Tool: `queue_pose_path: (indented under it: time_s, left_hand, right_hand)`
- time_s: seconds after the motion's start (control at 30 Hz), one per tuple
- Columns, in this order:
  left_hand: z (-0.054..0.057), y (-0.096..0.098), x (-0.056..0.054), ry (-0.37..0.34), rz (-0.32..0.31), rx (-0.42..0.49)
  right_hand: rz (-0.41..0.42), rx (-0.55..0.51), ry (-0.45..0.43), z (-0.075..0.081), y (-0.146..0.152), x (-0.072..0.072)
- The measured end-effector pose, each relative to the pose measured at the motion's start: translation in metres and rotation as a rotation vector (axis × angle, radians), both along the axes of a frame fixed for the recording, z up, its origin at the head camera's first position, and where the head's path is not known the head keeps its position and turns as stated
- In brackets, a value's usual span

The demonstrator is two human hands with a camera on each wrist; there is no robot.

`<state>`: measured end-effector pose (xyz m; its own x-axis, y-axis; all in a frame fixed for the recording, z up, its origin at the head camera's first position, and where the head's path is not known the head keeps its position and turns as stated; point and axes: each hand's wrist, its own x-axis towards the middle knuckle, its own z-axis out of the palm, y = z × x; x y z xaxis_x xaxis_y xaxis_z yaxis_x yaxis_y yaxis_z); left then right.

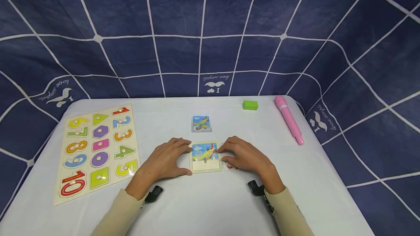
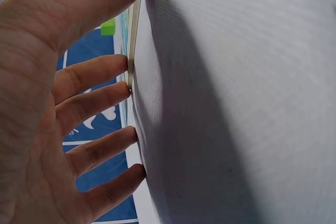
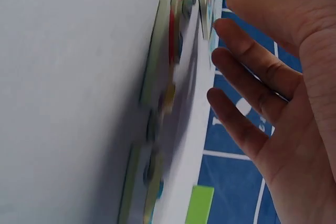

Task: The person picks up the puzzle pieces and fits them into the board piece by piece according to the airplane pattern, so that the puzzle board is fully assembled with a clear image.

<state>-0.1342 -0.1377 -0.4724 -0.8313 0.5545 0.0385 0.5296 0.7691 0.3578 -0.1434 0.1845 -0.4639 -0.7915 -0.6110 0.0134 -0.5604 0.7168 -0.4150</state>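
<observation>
A small jigsaw tray [image 1: 213, 165] lies on the table, with fitted pieces forming an airplane picture [image 1: 203, 151] across its upper part and bare wood below. My left hand [image 1: 167, 159] rests at the tray's left side, fingers spread, fingertips at its edge in the left wrist view. At the opposite side is my right hand [image 1: 244, 156], its fingertips at the upper right edge of the tray. Partly hidden under that hand are loose puzzle pieces [image 1: 227, 166]; the right wrist view shows several pieces [image 3: 154, 53] in a blurred row beside the tray.
Behind the tray lies a picture card [image 1: 201, 124] with the same airplane. A number and shape board [image 1: 109, 148] covers the left side. A green block [image 1: 250, 105] and a pink microphone-shaped thing [image 1: 290, 119] lie at the back right, before a blue checked cloth [image 1: 177, 57].
</observation>
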Motion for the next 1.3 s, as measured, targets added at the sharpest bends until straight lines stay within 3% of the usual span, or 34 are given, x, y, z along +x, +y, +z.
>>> queue_pose_path:
  time_s: [0.3, 0.6, 1.03, 1.3]
  left_hand:
    - [0.000, -0.001, 0.001, -0.001, 0.005, -0.006]
    - [0.000, -0.001, 0.002, -0.005, 0.007, -0.007]
    - [0.000, 0.000, 0.001, -0.012, 0.007, -0.006]
    - [0.000, 0.000, 0.000, -0.008, 0.003, -0.006]
  right_hand:
    - [-0.060, 0.015, -0.046, 0.001, 0.014, 0.011]
    - [-0.059, 0.024, -0.077, 0.001, 0.014, 0.018]
    - [-0.032, 0.004, -0.072, 0.000, 0.014, 0.020]
    - [0.014, -0.007, 0.003, -0.004, 0.014, 0.021]
